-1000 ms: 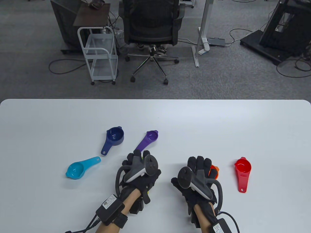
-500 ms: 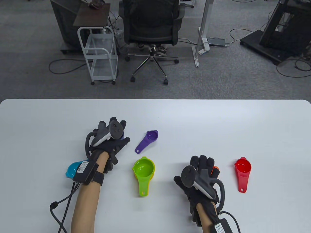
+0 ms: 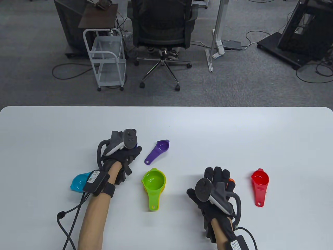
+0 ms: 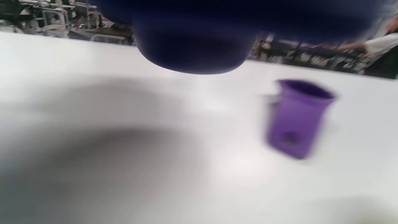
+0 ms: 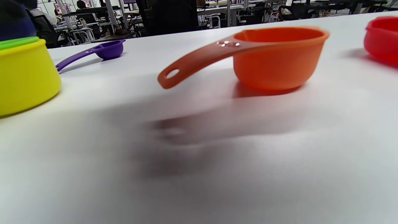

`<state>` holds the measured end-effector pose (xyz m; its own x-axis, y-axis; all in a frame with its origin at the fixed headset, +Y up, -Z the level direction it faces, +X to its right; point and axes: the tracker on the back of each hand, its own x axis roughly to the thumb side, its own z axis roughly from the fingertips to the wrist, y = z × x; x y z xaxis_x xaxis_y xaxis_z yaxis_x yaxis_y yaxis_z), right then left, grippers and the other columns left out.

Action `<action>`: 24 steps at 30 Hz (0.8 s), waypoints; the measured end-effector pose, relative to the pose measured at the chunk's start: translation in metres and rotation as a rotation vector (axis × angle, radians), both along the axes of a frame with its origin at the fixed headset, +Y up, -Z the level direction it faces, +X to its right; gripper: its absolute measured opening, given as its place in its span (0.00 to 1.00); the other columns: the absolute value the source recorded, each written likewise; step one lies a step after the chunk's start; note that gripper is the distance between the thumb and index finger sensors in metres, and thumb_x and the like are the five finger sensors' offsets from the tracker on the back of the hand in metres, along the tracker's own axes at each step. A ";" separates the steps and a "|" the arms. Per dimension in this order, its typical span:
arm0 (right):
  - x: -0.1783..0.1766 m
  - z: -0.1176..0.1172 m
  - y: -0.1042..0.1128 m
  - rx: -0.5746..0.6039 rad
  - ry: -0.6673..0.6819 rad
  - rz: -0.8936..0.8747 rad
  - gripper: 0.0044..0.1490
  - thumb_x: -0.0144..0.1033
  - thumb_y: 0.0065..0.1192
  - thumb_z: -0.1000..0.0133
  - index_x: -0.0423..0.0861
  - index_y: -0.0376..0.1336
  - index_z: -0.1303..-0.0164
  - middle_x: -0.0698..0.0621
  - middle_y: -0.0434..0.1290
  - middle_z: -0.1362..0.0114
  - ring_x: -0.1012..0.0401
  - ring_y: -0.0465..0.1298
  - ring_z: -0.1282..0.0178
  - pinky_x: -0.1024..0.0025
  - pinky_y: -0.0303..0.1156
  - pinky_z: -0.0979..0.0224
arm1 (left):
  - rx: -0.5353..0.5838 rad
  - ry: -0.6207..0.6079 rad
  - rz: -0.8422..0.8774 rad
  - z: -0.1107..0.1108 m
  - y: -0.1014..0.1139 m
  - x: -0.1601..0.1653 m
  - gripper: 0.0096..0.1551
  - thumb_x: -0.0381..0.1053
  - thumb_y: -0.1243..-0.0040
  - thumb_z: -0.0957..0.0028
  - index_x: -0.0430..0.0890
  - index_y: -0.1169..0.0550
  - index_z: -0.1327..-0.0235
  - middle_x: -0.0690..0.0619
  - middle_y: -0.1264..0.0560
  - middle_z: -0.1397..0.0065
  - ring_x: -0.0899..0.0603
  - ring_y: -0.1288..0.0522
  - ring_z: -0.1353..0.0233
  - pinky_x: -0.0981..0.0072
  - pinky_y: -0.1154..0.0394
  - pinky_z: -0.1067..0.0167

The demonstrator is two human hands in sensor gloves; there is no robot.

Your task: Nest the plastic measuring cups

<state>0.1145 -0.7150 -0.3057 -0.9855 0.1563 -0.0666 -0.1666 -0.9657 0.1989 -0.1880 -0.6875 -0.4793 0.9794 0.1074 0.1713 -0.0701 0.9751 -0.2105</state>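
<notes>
Two hands are seen at the table [image 3: 234, 125]. The dark blue cup [image 4: 192, 46] is held up by the left hand [image 3: 121, 153], and in the left wrist view its round bottom hangs clear above the white top. How the fingers lie around it cannot be told, since they are hidden under the tracker. Nothing is held by the right hand [image 3: 213, 192]; it is spread flat, palm down, over the orange cup [image 5: 273, 59], which sits alone on the table. Whether that cup is touched cannot be told.

One second ago the left hand was laid over the middle spot near the person. Half a second ago it had been moved out to the dark blue cup, and the green cup [image 3: 153, 182] was left uncovered. Now the hand has been pulled a little nearer and the cup has been lifted. So the dark blue cup is likely meant to be dropped into the stack next.

The green cup is already set inside the yellow cup [image 5: 25, 77], with only a yellow edge showing around it. Nothing is inside the green cup. The purple cup [image 3: 158, 151], the red cup [image 3: 260, 182] and the light blue cup [image 3: 78, 182] are lying apart, each with nothing in it.
</notes>
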 end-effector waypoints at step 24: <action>-0.009 0.000 -0.001 -0.054 0.028 0.031 0.67 0.68 0.35 0.43 0.32 0.22 0.17 0.21 0.22 0.17 0.25 0.26 0.24 0.22 0.30 0.27 | -0.103 0.086 0.046 0.119 -0.023 0.088 0.56 0.68 0.58 0.36 0.35 0.64 0.17 0.21 0.61 0.25 0.21 0.51 0.30 0.17 0.59 0.38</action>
